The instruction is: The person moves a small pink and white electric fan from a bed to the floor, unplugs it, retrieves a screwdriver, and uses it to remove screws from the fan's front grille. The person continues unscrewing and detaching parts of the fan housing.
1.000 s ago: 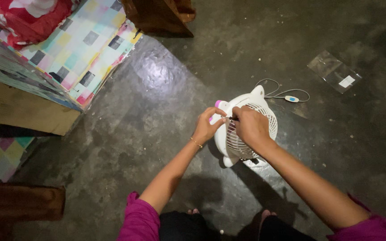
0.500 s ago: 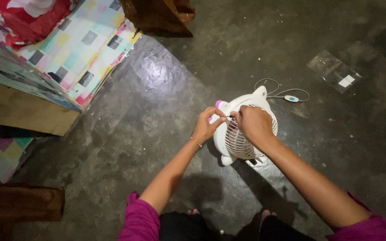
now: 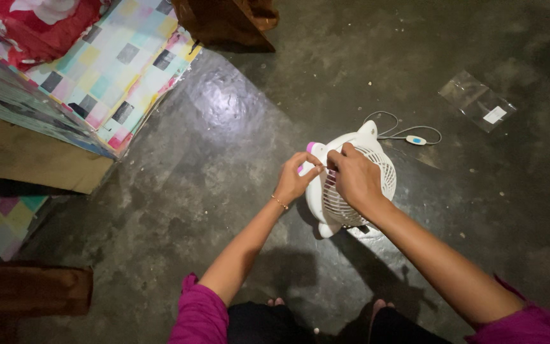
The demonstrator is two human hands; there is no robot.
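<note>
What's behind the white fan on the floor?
Behind the white fan a thin white cord with a small inline switch lies looped on the dark floor. The right hand covers part of the grille.

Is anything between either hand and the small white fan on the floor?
Nothing visible: the left hand grips a pink-tipped tool at the small white plastic fan, and the right hand rests on its grille.

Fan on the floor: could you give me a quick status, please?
Left hand pinching a pink-tipped tool at the white fan. Right hand gripping its grille. Cord trailing behind, clear.
</note>
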